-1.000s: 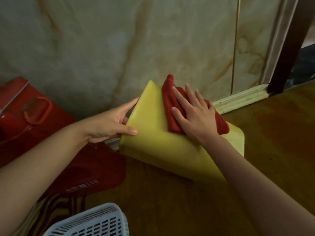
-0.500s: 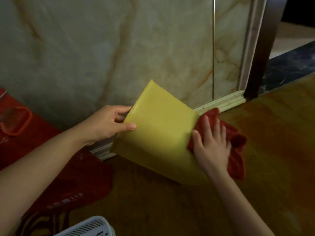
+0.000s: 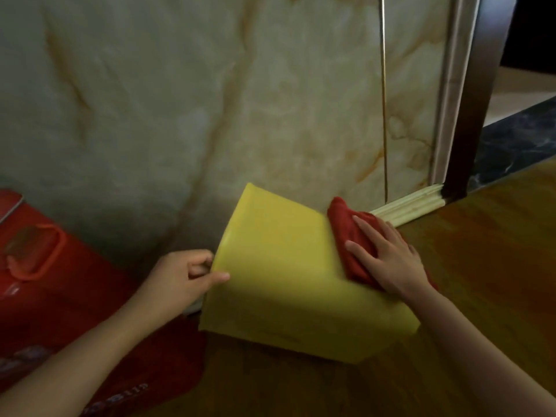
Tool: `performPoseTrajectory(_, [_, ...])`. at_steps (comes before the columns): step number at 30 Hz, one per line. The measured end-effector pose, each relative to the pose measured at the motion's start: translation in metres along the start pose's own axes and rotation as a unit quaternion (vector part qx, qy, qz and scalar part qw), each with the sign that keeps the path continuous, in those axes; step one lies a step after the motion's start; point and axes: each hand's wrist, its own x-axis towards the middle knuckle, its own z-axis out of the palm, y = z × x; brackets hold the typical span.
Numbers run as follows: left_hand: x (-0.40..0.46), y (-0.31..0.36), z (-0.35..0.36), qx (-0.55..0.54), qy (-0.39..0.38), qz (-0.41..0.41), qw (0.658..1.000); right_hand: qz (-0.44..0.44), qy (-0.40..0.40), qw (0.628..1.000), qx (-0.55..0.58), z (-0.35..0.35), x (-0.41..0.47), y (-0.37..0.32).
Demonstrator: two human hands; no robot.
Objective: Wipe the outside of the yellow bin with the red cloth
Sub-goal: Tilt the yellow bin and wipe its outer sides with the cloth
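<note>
The yellow bin [image 3: 279, 281] lies tipped on its side on the wooden floor, its mouth turned left toward the wall. My left hand [image 3: 180, 278] grips the bin's rim at the left edge, thumb on the outside. My right hand [image 3: 388, 260] presses the red cloth [image 3: 349, 236] flat against the bin's right upper side, near its base end. Part of the cloth is hidden under my palm.
A marble-patterned wall [image 3: 210, 100] with a pale skirting board [image 3: 409, 206] stands right behind the bin. A red bag [image 3: 39, 266] with a handle lies on the floor at left. A dark door frame [image 3: 475, 115] rises at the right.
My right hand has slid the red cloth from beside the bin's right edge back up onto its side. The bin has turned slightly, and the view has shifted so the white basket is out of sight.
</note>
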Motion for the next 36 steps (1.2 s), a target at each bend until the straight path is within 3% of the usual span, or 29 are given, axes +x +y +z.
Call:
performPoseTrajectory(3, [0.016,0.031,0.005,0.0,0.014,0.045,0.999,0.033,0.014,0.997,0.064,-0.005,-0.014,0.0])
performPoseTrajectory(6, [0.032,0.066,0.009,-0.054,-0.026,0.057,0.997,0.019,0.099,0.991,0.087,-0.001,-0.03,-0.03])
performPoseTrajectory(9, [0.042,0.09,0.017,-0.154,-0.015,0.017,0.988,-0.03,0.18,0.979,0.089,0.005,-0.039,-0.076])
performPoseTrajectory(12, [0.047,0.099,0.007,-0.229,-0.008,-0.038,0.973,-0.084,0.199,0.972,0.097,0.008,-0.044,-0.102])
performPoseTrajectory(17, [0.04,0.085,0.006,-0.24,-0.046,-0.097,0.965,-0.12,0.16,0.976,0.087,0.025,-0.05,-0.105])
performPoseTrajectory(21, [0.022,0.052,-0.002,-0.222,-0.14,-0.113,0.958,-0.115,0.109,0.986,0.059,0.048,-0.052,-0.071])
performPoseTrajectory(24, [-0.005,0.023,-0.02,-0.097,-0.227,-0.106,0.963,-0.041,0.094,0.994,0.04,0.067,-0.06,-0.027])
performPoseTrajectory(27, [-0.019,0.012,-0.018,-0.119,-0.217,-0.147,0.958,0.08,0.102,0.983,0.133,0.091,-0.084,0.005])
performPoseTrajectory(30, [-0.005,0.01,-0.015,-0.137,-0.201,-0.141,0.96,0.131,0.099,0.967,0.196,0.097,-0.091,0.003])
performPoseTrajectory(33, [0.0,0.009,-0.019,-0.167,-0.212,-0.153,0.951,0.104,0.075,0.964,0.234,0.086,-0.081,-0.025])
performPoseTrajectory(36, [-0.004,0.007,-0.02,-0.172,-0.228,-0.168,0.943,0.015,0.035,0.961,0.273,0.068,-0.066,-0.076])
